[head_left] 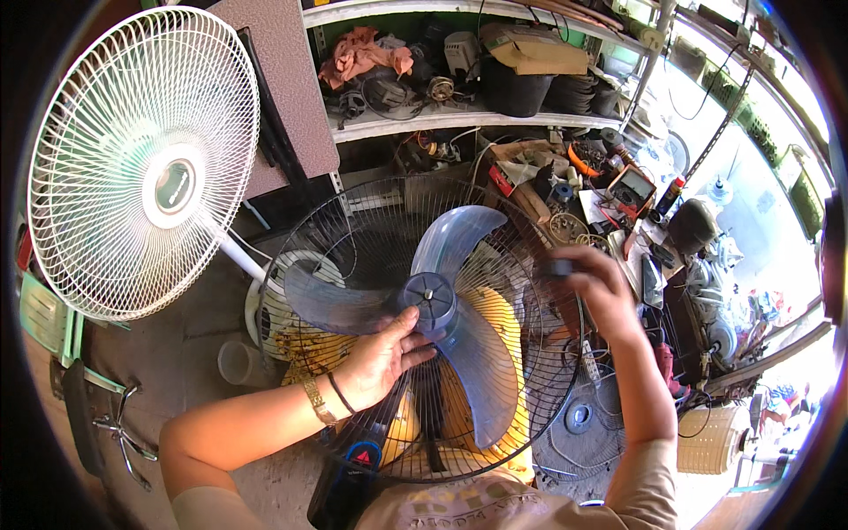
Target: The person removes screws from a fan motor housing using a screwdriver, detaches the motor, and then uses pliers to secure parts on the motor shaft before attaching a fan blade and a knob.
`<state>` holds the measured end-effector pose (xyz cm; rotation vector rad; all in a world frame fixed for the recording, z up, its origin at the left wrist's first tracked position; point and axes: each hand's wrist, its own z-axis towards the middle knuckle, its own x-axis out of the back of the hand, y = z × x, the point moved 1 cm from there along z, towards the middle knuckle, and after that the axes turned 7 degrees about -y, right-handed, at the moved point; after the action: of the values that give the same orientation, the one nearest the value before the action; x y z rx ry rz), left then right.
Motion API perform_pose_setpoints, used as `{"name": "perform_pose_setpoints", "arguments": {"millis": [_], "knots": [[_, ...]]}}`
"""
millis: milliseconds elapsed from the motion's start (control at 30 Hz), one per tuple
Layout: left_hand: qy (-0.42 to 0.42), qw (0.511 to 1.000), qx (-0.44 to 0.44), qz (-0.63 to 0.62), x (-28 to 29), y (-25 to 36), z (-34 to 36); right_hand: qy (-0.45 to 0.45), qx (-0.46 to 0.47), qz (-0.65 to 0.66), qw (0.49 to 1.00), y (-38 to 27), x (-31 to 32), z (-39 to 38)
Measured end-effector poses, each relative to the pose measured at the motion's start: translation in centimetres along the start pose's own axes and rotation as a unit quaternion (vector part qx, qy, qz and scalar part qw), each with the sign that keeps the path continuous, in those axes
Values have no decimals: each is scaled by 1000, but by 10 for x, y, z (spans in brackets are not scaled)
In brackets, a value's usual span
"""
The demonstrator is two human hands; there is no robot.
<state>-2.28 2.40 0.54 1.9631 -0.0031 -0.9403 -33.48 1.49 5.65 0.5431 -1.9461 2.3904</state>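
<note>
In the middle is a translucent blue-grey three-bladed fan blade (481, 375), a metal shaft tip showing at the centre of its hub. Behind it spreads a round black wire guard (389, 465). My left hand (375, 360) grips the hub at its lower left, thumb on the front edge and fingers curled beneath. To the right, over the guard's rim, my right hand (605, 287) is raised. Its fingers pinch a small dark round cap (561, 267), apart from the hub. The cap's far side is hidden.
A white standing fan (146, 168) with its guard on stands at the left. Metal shelves (424, 124) hold parts and a black bucket (517, 91). Tools and parts clutter the bench (530, 199) at the right. Another wire guard (579, 442) lies low right, a plastic tub (238, 363) low left.
</note>
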Motion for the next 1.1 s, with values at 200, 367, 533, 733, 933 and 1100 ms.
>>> {"name": "perform_pose_setpoints", "arguments": {"millis": [200,367,533,733,933,1100], "knots": [[23,1000,-4,-16,1,-5,3,-102,193,-232,948,-26,-94,62],[31,999,-10,-19,8,-7,-2,-126,237,-273,924,-25,-111,63],[33,999,-3,8,4,-3,-2,-105,234,-320,912,-28,-114,68],[43,999,8,-10,1,-1,-1,-177,261,-404,859,-31,-115,75],[45,999,2,10,3,-4,-2,-180,202,-370,889,-36,-112,82],[50,999,5,17,3,-5,-2,-185,220,-356,889,-36,-113,82]]}}
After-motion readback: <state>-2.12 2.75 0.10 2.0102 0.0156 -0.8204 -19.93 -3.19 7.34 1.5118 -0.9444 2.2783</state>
